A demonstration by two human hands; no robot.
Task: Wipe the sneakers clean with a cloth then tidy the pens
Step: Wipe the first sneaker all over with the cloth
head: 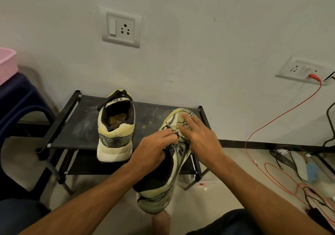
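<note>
Sneaker (178,152) | left hand (154,149) grips it | right hand (201,138) fingers (188,120) straight on part-hidden toe (178,111)

Bold "N" on the side of the tilted sneaker (174,164), lower centre of frame. Upside-down tongue label (117,100), seemingly "7-Plus", on the upright sneaker (116,131), centre left.
</note>
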